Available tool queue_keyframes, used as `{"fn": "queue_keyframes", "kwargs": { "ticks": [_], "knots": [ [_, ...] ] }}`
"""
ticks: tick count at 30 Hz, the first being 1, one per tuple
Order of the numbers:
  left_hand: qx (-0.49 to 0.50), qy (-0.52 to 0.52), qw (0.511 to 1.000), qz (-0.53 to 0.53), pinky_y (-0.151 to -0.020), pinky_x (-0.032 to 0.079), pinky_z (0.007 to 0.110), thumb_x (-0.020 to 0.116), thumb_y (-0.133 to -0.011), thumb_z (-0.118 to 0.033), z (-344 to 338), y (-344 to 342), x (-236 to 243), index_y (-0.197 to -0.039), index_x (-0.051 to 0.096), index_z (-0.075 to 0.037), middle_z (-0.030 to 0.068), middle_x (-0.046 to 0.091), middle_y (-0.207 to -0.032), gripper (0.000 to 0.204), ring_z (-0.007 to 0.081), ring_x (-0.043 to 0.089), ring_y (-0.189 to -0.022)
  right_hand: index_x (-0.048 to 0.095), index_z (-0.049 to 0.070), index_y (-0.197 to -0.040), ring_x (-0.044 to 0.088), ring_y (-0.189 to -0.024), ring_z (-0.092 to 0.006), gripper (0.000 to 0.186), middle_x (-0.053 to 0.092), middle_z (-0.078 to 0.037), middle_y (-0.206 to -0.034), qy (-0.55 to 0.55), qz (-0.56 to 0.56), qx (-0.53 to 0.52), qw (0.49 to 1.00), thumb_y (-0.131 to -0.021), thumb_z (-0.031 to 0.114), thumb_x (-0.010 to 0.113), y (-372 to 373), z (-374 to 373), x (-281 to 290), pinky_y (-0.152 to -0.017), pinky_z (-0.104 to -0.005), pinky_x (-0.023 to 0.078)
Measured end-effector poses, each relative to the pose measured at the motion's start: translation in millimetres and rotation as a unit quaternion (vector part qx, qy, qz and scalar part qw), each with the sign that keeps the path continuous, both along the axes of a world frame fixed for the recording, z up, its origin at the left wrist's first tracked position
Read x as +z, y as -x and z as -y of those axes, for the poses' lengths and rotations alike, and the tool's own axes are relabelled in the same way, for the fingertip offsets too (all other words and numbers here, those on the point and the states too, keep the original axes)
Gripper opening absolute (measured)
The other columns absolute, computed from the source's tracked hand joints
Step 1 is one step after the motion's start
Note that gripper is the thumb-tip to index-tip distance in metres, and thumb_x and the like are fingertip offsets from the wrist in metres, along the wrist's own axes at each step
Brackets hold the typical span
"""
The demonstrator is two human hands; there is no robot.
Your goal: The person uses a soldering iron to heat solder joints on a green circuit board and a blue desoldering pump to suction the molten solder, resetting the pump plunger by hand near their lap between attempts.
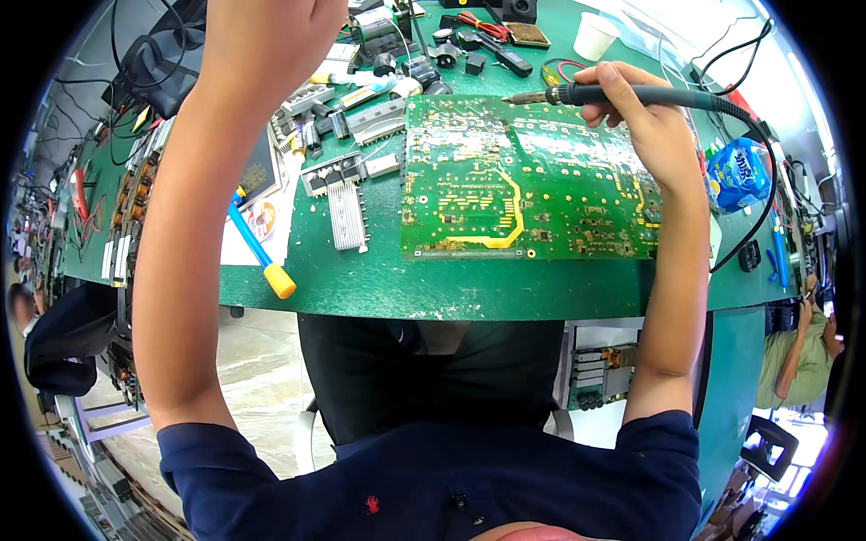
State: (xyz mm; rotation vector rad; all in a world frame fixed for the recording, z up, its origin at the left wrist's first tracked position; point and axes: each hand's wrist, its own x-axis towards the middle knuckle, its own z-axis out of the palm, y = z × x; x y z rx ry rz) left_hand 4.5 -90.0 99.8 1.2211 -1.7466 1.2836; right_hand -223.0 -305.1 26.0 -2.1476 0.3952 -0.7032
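A soldering iron with a dark grip is in my right hand, held like a pen between the thumb and fingers. Its metal tip points left, at the top edge of a large green circuit board; whether it touches the board I cannot tell. The board lies flat on the green bench with yellow traces and many solder points. My left hand is raised at the top left, partly cut off by the picture's edge. Its fingers are mostly out of sight, so what it holds is hidden.
Silver heat sinks and loose components crowd the bench left of the board. A blue-and-orange handled tool lies nearby. White cup at the back, blue packet at right. The iron's cable loops down the right side; another person is at far right.
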Motion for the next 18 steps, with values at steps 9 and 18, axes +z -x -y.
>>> {"fn": "queue_keyframes", "kwargs": {
  "ticks": [9, 18],
  "knots": [
    [-0.023, 0.005, 1.000, -0.020, -0.070, 0.047, 0.034, 0.059, -0.076, 0.010, 8, 1, -11, -0.096, 0.056, 0.000, 0.0154, 0.057, -0.090, 0.022, 0.0330, 0.059, -0.080, 0.073, 0.002, -0.101, 0.063, -0.069, -0.0115, 0.045, 0.067, -0.007, -0.073, -0.016, 0.000, 0.000, 1.000, -0.093, 0.045, 0.063, -1, -3, 0, -0.065, -0.0243, 0.047],
    [0.002, 0.056, 0.992, -0.117, -0.093, 0.044, 0.039, 0.056, -0.091, -0.006, -27, 7, -32, -0.111, 0.058, 0.003, 0.0151, 0.061, -0.109, 0.022, 0.0266, 0.059, -0.103, 0.072, 0.002, -0.101, 0.063, -0.069, -0.0109, 0.045, 0.069, -0.007, -0.073, -0.008, -0.004, -0.012, 1.000, -0.096, 0.044, 0.059, 0, -5, 3, -0.065, -0.0241, 0.046]
  ]
}}
